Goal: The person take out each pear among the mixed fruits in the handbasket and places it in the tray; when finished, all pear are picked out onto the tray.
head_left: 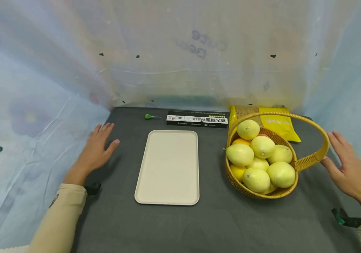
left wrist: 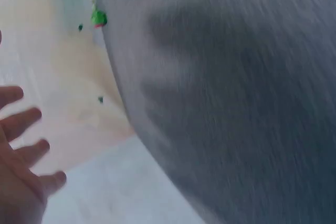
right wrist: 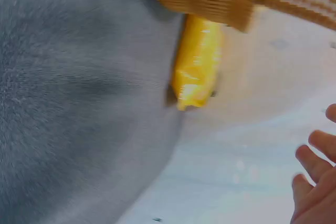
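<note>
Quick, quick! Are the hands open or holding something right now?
Left hand: open, holding nothing.
Right hand: open, holding nothing, near the basket handle.

A wicker basket (head_left: 237,185) heaped with yellow-green fruit (head_left: 256,180) stands upright near a beige tray (head_left: 171,168).

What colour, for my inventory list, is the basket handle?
Golden tan; the basket handle shows best in the head view.

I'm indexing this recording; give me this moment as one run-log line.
left hand: open, left of tray | right hand: open, beside basket handle | basket: piled with fruit | tray: on table
</note>
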Tool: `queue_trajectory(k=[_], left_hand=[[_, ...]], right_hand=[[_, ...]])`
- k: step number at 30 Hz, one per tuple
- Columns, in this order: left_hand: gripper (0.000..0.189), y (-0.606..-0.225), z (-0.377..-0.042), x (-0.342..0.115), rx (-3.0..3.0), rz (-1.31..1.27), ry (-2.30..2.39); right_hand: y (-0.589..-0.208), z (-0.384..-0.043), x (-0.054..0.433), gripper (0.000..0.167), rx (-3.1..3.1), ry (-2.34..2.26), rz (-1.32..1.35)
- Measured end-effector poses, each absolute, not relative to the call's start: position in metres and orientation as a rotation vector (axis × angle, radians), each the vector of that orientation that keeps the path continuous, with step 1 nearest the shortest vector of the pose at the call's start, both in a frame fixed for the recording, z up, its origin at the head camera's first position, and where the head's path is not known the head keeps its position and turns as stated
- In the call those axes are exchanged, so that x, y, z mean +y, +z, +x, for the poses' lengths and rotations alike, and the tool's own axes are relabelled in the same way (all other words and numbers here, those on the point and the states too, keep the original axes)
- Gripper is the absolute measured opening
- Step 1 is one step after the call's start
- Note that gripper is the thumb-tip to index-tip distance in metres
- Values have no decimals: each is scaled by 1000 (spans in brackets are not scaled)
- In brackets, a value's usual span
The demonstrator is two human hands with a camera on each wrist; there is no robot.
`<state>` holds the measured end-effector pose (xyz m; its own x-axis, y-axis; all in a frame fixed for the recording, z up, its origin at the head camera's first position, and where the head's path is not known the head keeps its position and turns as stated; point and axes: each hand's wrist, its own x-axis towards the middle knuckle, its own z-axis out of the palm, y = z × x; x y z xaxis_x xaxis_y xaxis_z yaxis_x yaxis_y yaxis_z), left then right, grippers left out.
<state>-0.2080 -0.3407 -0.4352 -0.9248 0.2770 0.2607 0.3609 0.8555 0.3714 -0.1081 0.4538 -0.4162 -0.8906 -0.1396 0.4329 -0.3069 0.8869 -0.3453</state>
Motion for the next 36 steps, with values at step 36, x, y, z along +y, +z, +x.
queue_trajectory(k=[36], left_hand=[[54,-446,-245,-287,-2964,-544,-1093]], right_hand=[[-362,-88,302,81,-2551,836,667]])
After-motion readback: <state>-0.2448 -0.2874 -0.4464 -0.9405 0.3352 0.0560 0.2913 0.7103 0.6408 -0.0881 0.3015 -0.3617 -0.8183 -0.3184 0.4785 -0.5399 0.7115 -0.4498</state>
